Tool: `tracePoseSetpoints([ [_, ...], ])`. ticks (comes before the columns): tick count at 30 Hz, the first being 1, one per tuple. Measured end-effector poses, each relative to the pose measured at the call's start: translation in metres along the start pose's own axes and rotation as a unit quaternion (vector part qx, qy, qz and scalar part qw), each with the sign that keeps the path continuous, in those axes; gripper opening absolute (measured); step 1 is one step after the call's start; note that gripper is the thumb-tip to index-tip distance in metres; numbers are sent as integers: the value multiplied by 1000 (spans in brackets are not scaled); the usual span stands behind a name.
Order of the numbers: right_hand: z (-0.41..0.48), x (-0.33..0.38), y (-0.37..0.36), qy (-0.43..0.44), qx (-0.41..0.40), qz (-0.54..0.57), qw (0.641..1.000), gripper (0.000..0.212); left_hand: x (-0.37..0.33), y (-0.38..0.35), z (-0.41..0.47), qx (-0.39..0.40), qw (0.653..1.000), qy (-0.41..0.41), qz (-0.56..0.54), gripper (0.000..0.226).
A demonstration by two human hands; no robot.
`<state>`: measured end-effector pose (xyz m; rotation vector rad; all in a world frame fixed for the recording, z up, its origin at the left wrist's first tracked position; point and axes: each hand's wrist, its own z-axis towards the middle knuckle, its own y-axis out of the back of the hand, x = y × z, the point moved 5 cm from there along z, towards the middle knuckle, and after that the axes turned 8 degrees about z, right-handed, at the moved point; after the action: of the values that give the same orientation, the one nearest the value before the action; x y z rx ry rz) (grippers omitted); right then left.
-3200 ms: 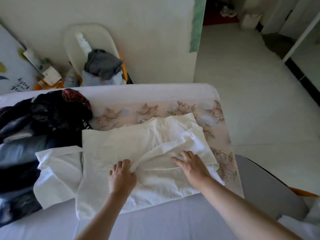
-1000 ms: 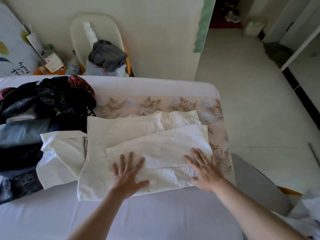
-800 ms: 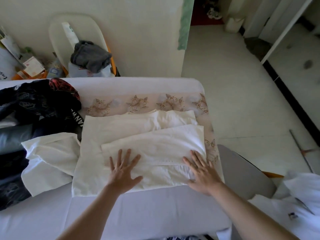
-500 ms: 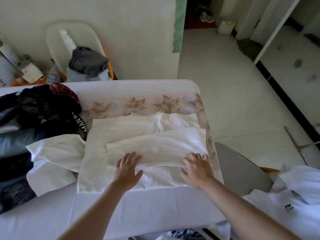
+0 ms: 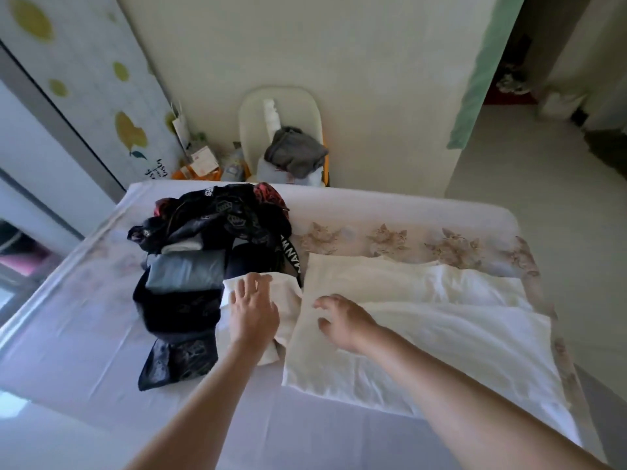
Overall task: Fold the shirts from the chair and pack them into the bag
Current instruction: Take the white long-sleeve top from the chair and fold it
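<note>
A white shirt (image 5: pixel 441 337) lies partly folded on the bed, its body to the right and one sleeve (image 5: pixel 271 300) spread out to the left. My left hand (image 5: pixel 254 310) lies flat on that sleeve with straight fingers. My right hand (image 5: pixel 342 320) hovers over the shirt's left edge, fingers loosely curled and holding nothing. Just left of the sleeve sits a dark printed bag (image 5: pixel 203 259) with folded clothes inside, a grey one on top. Behind the bed stands a white chair (image 5: pixel 258 113) with a grey garment (image 5: pixel 295 157) on it.
The bed (image 5: pixel 84 334) has a pale sheet and a floral strip along its far edge. Boxes and bottles (image 5: pixel 203 164) crowd the floor left of the chair. A wardrobe door with yellow dots (image 5: pixel 84 79) stands at the left. Open tiled floor (image 5: pixel 543 198) lies to the right.
Both hands left the folded body of the shirt and moved left. My left hand now rests on the sleeve and my right is at the shirt's left edge. The view swung left.
</note>
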<state>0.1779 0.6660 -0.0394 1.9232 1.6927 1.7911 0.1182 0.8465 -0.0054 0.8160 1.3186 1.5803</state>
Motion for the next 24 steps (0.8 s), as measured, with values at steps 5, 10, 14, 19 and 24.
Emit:
tracePoseSetpoints([
  [5, 61, 77, -30, 24, -33, -7, 999, 55, 87, -14, 35, 149, 989, 17, -13, 64],
  [10, 101, 120, -55, 25, -45, -27, 998, 67, 118, -20, 57, 202, 975, -71, -57, 28],
  [14, 113, 141, -55, 34, -116, 11, 993, 26, 129, -3, 74, 254, 946, -53, -193, 8],
  [19, 114, 148, -29, -31, -193, 98, 976, 18, 145, 2, 87, 339, 901, -48, -266, 36],
  [24, 119, 153, -29, -59, -177, 32, 982, 14, 153, -1, 87, 429, 887, -114, -129, 25],
])
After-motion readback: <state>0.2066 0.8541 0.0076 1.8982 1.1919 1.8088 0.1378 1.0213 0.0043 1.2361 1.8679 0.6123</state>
